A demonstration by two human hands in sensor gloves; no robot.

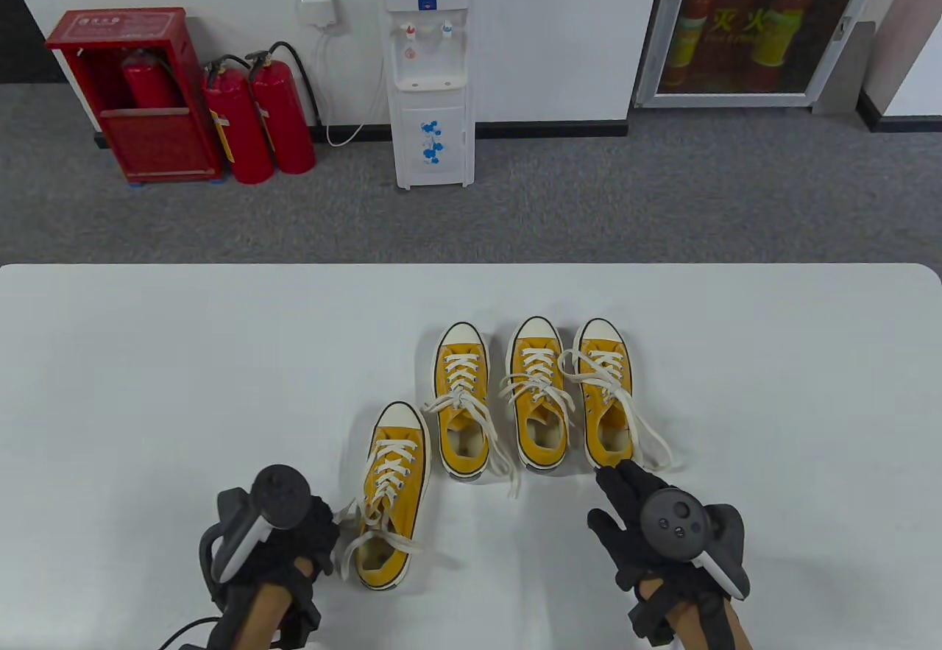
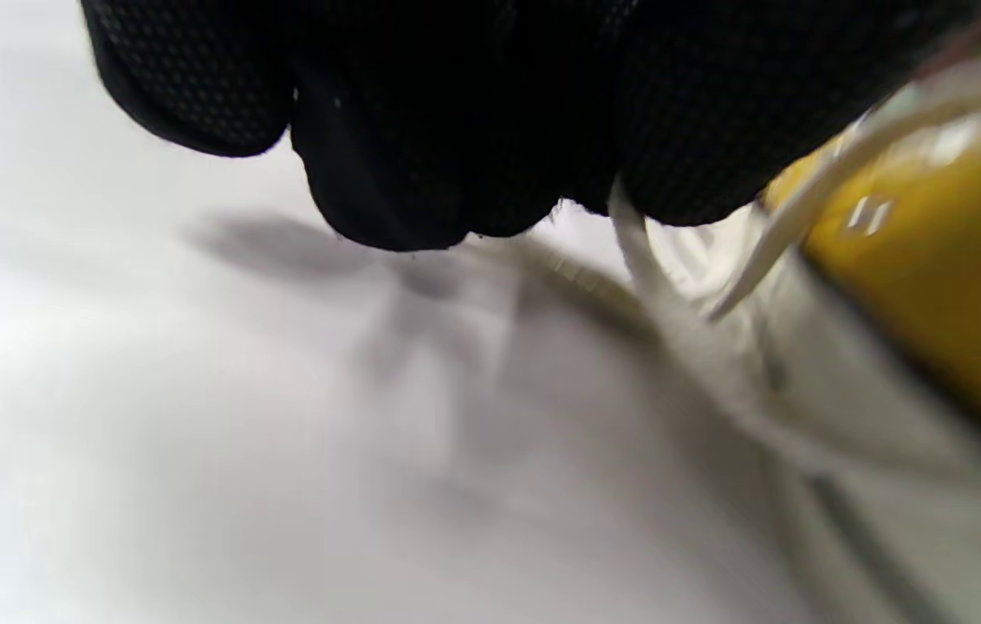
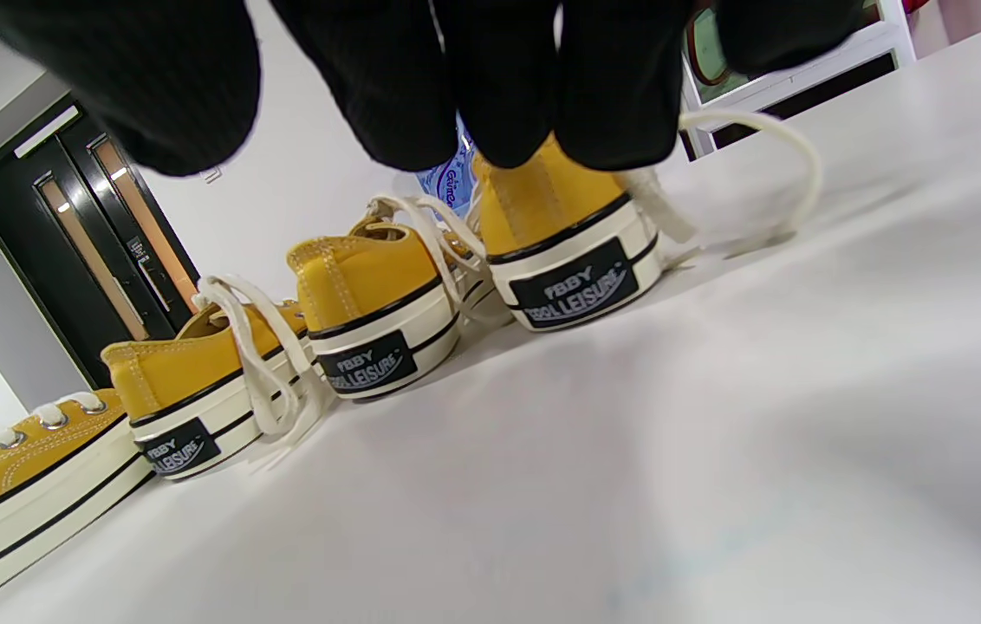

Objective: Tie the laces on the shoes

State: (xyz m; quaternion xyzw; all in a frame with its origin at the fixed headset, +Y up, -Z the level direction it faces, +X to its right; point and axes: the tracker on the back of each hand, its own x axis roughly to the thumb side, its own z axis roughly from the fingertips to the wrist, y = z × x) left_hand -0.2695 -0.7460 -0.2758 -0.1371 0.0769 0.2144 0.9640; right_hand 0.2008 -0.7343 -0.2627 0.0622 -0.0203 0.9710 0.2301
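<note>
Several yellow low-top sneakers with white laces stand on the white table (image 1: 184,385). Three stand in a row, and the rightmost shoe (image 1: 605,385) has loose laces (image 1: 651,440). A fourth, near shoe (image 1: 390,488) stands closer, left of the row. My left hand (image 1: 327,532) is at this shoe's heel side. In the blurred left wrist view its curled fingers (image 2: 421,173) close around a white lace strand (image 2: 629,243) beside the yellow shoe (image 2: 932,286). My right hand (image 1: 614,481) is spread open, fingertips at the rightmost shoe's heel (image 3: 568,251), holding nothing.
The middle shoes (image 1: 462,400) (image 1: 539,396) have tied bows with lace ends trailing toward me. The table's far edge (image 1: 471,266) runs across the view. Beyond it on the floor stand a water dispenser (image 1: 430,90) and red fire extinguishers (image 1: 257,120).
</note>
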